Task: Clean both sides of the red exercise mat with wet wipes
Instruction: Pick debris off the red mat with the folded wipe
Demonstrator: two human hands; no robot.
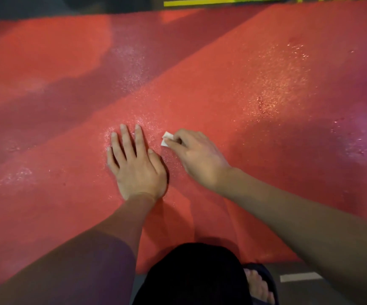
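Note:
The red exercise mat [233,89] fills nearly the whole view, its grainy surface glistening wet in patches. My left hand [134,166] lies flat on the mat at centre, fingers straight and spread, palm down. Just to its right, my right hand [196,155] holds a small folded white wet wipe [166,139] against the mat, fingers curled over it. Only a corner of the wipe shows beyond the fingertips.
Dark floor borders the mat's far edge, with a yellow strip [219,1] at the top. At the near edge are my knee in dark cloth [195,276], a foot in a sandal [259,285] and a white floor mark [300,277].

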